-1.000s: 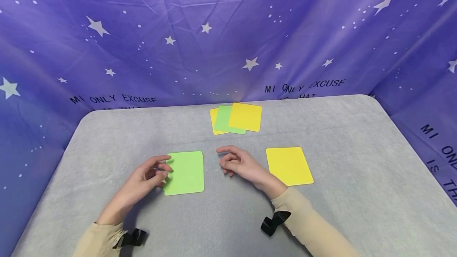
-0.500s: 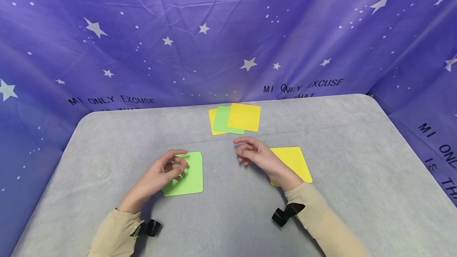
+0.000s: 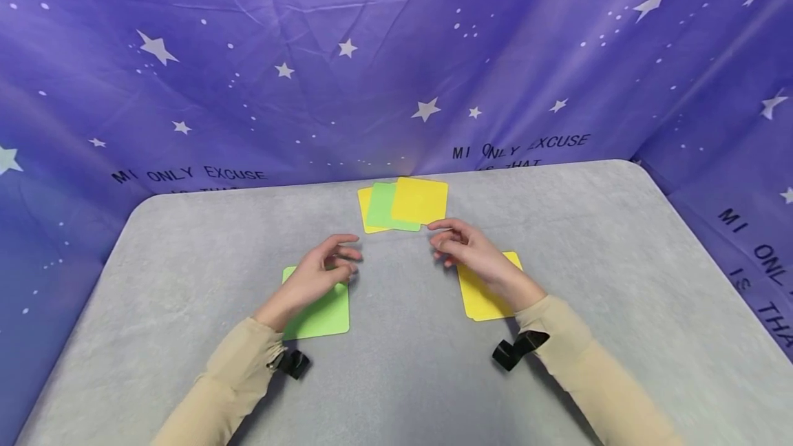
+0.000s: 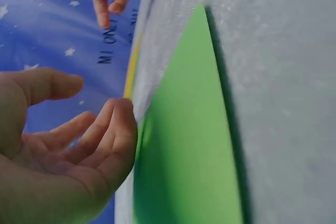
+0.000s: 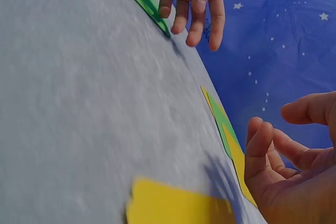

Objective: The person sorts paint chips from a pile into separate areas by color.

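My left hand [image 3: 319,272] hovers over the upper part of a stack of green square cards [image 3: 325,312], fingers loosely bent and holding nothing. My right hand [image 3: 473,253] is above the far left part of a stack of yellow square cards [image 3: 486,298], its fingers relaxed with a gap between thumb and fingertips. At the table's back lie three fanned cards: a yellow card [image 3: 421,200] overlaps a green card [image 3: 381,206], which covers most of another yellow card [image 3: 364,202]. The right fingertips are just short of the fan's near edge. In the right wrist view the yellow stack [image 5: 178,205] lies below the hand.
The grey cloth-covered table [image 3: 396,377] has rounded back corners. Behind it and along both sides hangs a purple curtain [image 3: 347,109] with white stars and lettering. A black wrist strap [image 3: 291,363] sits on the left sleeve, and another black strap [image 3: 520,349] on the right.
Both hands have moved forward and to the right, the left from the green stack's left edge, the right from between the stacks. Cards stay put; the head view has shifted slightly.
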A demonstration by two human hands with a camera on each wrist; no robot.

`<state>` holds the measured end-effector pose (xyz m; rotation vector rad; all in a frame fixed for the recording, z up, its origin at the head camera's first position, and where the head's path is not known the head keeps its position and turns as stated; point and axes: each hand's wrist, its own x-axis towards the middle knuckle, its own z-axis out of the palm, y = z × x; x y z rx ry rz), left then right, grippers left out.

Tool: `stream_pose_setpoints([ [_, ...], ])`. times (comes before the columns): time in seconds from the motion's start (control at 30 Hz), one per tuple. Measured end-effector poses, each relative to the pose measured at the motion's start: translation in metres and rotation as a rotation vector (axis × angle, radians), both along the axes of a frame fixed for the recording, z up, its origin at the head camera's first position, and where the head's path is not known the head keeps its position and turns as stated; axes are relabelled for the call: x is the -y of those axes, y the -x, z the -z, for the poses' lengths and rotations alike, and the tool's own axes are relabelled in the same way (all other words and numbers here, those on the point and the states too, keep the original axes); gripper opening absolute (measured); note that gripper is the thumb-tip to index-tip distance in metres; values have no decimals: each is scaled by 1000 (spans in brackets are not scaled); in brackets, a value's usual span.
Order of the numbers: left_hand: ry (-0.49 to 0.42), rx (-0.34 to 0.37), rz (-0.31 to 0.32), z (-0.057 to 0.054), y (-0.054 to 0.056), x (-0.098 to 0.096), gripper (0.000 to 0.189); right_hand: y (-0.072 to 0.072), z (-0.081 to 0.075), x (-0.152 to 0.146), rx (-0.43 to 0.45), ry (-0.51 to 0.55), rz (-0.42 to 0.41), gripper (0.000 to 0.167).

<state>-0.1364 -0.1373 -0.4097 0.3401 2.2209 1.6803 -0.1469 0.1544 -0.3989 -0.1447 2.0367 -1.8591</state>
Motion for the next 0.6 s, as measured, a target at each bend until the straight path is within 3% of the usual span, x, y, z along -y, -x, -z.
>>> stream_pose_setpoints([
  [0.43, -67, 35, -96, 0, 49, -39, 52, 19, 1, -30, -7, -71, 53, 50],
  [0.6, -83, 57, -139, 3, 62, -49, 54, 27, -1, -35, 19, -50, 54, 57],
])
